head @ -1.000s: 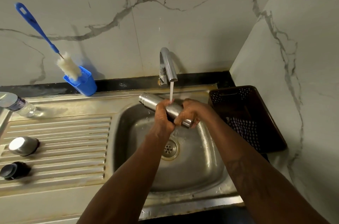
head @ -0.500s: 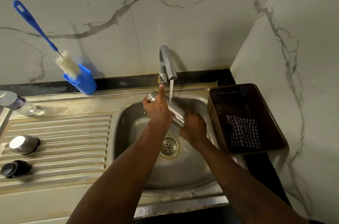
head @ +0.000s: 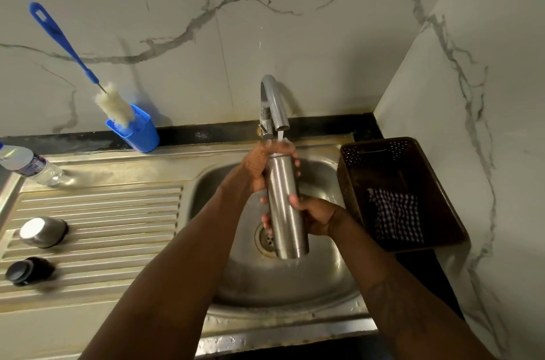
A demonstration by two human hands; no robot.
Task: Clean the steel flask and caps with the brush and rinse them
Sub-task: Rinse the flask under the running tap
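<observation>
Steel flask (head: 284, 206) upright under the running tap (head: 272, 103), both hands on it.
Left hand (head: 259, 166) curls round its top end, in the stream (head: 280, 135); right hand (head: 315, 218) grips mid-body, fingers wrapped behind. Flask hangs over the drain (head: 267, 238) of the sink (head: 324, 286). Steel cap (head: 42, 231) and black cap (head: 28, 271) sit on the drainboard (head: 103, 206). Brush (head: 73, 56) stands in blue holder (head: 138, 132) at the wall (head: 295, 35).

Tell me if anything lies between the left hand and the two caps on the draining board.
Nothing visible does. The left hand grips the top of the flask over the sink; the steel cap and the black cap lie to its left on the ribbed draining board, with only bare steel between.
</observation>
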